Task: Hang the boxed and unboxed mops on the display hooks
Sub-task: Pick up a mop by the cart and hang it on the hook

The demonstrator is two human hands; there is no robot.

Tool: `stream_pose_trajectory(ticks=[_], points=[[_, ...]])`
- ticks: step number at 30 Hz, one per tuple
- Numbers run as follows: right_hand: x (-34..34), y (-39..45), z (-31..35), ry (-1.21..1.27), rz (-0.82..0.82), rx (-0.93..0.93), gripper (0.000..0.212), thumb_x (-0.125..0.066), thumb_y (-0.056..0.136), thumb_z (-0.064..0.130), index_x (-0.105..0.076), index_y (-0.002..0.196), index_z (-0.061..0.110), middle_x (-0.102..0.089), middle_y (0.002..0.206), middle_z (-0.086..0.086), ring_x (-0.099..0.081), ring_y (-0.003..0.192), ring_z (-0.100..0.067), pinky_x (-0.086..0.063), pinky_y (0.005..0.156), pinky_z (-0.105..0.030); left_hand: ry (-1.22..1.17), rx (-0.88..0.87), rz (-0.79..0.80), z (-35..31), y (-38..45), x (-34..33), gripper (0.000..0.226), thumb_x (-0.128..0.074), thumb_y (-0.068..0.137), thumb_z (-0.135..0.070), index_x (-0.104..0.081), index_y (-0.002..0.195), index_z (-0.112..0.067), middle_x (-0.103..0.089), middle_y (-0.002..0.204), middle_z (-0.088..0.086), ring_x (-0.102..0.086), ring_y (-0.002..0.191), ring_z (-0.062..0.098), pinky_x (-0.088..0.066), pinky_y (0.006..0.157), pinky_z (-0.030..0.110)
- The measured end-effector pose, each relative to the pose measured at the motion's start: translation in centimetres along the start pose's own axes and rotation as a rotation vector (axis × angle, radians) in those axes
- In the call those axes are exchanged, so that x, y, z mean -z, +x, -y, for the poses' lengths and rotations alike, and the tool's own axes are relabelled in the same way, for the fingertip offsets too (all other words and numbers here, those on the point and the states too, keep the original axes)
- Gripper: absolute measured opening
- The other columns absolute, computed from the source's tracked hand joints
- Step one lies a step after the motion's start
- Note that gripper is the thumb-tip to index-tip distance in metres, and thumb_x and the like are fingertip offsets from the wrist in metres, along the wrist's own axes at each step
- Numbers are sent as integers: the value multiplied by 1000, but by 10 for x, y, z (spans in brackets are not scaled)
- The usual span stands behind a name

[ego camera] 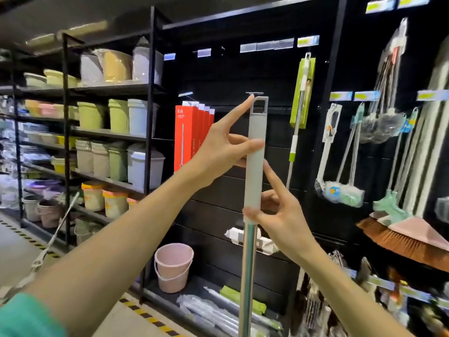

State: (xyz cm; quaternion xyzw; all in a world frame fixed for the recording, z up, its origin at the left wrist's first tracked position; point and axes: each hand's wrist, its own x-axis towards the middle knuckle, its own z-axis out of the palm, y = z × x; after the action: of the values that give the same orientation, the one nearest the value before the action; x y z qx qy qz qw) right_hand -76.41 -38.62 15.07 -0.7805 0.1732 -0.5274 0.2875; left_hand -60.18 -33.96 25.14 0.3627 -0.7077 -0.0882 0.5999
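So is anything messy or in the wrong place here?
Yes. A mop leans loose against the bucket shelves on the left, its foot on the aisle floor, not hung on a hook. A pink bucket sits alone under the red boxes, away from the other buckets. Packs lie flat on the bottom shelf.

mop handle (pixel 254 166): pale grey grip, silver pole
boxed mops (pixel 192 135): red
bucket (pixel 173 269): pink
floor tape (pixel 148 317): yellow-black stripes
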Motion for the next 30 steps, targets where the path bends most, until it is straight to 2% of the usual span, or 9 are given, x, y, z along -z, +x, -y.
stream_pose_trajectory(ticks=[3, 7, 12, 15, 17, 23, 26, 30], points=[[-4, 33, -20, -49, -7, -8, 99, -82, 84, 7, -27, 149, 57, -71, 86, -4, -72, 87, -23, -62, 86, -34, -47, -15, 18, 35, 29, 10, 86, -71, 97, -11, -21, 163, -35, -66, 136, 13, -78, 98, 21, -65, 83, 45], [-11, 72, -42, -48, -38, -5, 100, -81, 83, 0, -28, 154, 47, -72, 84, -7, -73, 84, -23, -61, 74, -27, -85, -41, 41, 76, 66, 19, 87, -71, 97, -13, -20, 164, -34, -64, 140, 10, -78, 100, 21, -65, 83, 42], [-17, 111, -78, -101, -48, 10, 99, -82, 83, 3, -27, 155, 43, -73, 80, 10, -72, 84, -14, -58, 81, -20, -68, -64, 53, 121, 99, 25, 89, -72, 97, -13, -19, 165, -35, -73, 124, 9, -77, 99, 21, -66, 81, 46], [-18, 135, -103, -128, -54, 7, 99, -81, 84, 7, -24, 155, 45, -72, 84, 11, -72, 88, -12, -56, 82, -17, -46, -75, 59, 148, 120, 25, 90, -73, 96, -13, -19, 165, -36, -73, 122, 9, -77, 99, 21, -65, 80, 50], [-18, 151, -120, -140, -61, 10, 99, -82, 84, 8, -24, 157, 43, -71, 85, 7, -71, 89, -11, -58, 86, -20, -37, -73, 70, 166, 136, 26, 92, -73, 96, -13, -18, 165, -37, -73, 120, 9, -77, 101, 21, -65, 80, 50], [-15, 203, -182, -170, -60, 24, 100, -82, 84, 10, -24, 157, 47, -69, 91, 4, -71, 90, -14, -60, 92, -30, -10, -66, 92, 227, 181, 21, 94, -74, 95, -12, -16, 165, -37, -71, 114, -4, -76, 102, 14, -65, 73, 33], [-12, 230, -216, -167, -68, 44, 99, -82, 85, 11, -23, 153, 51, -69, 90, 2, -70, 88, -14, -61, 89, -28, 4, -58, 81, 258, 206, 16, 94, -74, 95, -12, -16, 165, -38, -68, 113, -12, -76, 100, 10, -63, 70, 26], [-5, 270, -259, -151, -54, 69, 97, -83, 84, 14, -23, 148, 55, -68, 90, 3, -70, 85, -12, -61, 84, -24, 28, -24, 72, 298, 242, 9, 94, -74, 95, -15, -15, 164, -41, -74, 115, 1, -78, 96, 14, -64, 70, 29]])
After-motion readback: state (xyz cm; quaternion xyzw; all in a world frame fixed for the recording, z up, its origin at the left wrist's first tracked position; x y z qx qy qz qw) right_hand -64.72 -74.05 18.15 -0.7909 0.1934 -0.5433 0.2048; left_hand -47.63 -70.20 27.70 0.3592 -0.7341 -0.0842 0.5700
